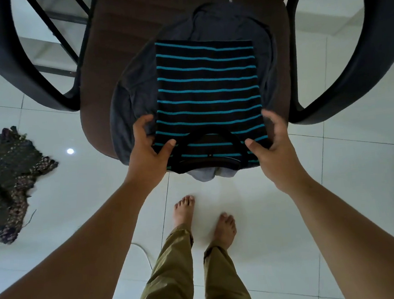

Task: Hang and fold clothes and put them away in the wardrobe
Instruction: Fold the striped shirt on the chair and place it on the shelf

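both hands (211,153) apparently curled, gripping

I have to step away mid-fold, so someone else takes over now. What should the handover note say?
Left hand and right hand each grip a collar-end corner of the striped shirt.
The striped shirt lies folded into a rectangle on a dark grey garment spread over the brown chair seat.
Done: striped shirt nearly folded.
Left: finish it, fold or hang the grey garment, put both away. No wardrobe in view.

Grey garment (135,100) mostly under striped shirt (206,89), perhaps several.
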